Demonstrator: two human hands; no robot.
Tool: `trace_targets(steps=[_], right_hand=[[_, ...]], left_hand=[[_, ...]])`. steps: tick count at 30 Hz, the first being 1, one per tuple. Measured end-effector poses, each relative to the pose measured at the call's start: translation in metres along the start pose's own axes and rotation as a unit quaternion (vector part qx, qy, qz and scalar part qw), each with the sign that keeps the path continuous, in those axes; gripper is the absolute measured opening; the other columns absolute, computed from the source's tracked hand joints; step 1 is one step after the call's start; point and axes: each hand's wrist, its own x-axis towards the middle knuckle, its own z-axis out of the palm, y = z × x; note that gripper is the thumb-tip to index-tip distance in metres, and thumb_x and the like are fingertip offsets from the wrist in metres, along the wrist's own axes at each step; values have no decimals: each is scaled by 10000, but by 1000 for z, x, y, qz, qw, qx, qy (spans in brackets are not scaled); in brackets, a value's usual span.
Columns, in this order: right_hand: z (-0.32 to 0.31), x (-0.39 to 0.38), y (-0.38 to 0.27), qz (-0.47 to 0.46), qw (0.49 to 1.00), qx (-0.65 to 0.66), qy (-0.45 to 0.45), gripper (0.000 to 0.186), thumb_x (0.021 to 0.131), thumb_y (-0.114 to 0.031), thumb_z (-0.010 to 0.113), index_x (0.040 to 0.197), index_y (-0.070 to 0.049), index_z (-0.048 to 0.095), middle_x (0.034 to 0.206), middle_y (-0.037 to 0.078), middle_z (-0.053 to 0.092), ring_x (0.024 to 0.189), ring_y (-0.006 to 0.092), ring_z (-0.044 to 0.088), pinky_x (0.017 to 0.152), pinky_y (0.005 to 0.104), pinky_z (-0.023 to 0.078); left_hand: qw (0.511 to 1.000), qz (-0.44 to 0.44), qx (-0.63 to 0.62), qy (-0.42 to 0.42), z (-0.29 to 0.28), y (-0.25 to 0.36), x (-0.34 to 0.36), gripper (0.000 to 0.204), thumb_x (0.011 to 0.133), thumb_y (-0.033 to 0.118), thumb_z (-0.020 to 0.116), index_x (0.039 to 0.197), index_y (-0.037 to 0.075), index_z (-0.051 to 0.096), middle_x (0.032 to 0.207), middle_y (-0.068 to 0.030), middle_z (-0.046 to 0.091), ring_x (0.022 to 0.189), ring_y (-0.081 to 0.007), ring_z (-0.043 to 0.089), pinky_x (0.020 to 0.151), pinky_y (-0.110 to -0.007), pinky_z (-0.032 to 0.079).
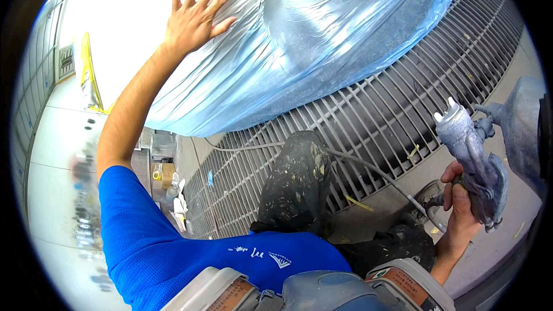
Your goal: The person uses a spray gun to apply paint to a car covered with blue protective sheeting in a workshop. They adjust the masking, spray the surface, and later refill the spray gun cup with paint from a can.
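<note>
- One spray gun (pixel 469 147), coated in grey-white residue, middle right of the frame, nozzle end pointing up; body probably rigid metal, fairly heavy for its size, its crust perhaps slick where paint is wet.
- One right hand (pixel 464 210), closed around the gun's lower part, thumb and fingertips showing; that handle looks the sound place for a hold, with nozzle and fittings likely the delicate parts.
- One paint cup (pixel 524 129), apparently, blue-grey, joined to the gun by a side fitting, right edge; contents hidden; any liquid would pull the weight sideways.
- One grey hose (pixel 377 170), probably flexible, running toward the gun; its connection cannot be made out.
- One left hand (pixel 196 23), empty, fingers spread wide, upper left, over a pale panel beside blue plastic film (pixel 345 34); contact uncertain.
- One clear plastic bin (pixel 163 146), left of centre; contents indistinct.
- One cardboard box (pixel 167 173), below it, with a yellow tape roll (pixel 157 175) at its front; whether inside, unclear.
</note>
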Motion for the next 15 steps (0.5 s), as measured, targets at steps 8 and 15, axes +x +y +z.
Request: trace_targets(steps=[8,15], right_hand=[[-2,0,6,23,1000,12,6,348,805,-169,695,1094,19,646,905,107,661,624,99,523,525,225,391],[-3,-1,6,30,999,12,13,380,807,-188,703,1116,24,638,914,114,660,639,101,530,528,220,399]], left_hand=[[999,12,-12,45,4,-2,25,711,897,693,422,1517,399,240,1595,53,216,1486,-205,95,1201,-451,-28],[1000,4,-11,26,9,1,17,709,905,682,424,1519,369,256,1585,47,241,1480,-203,119,1200,-455,-20]])
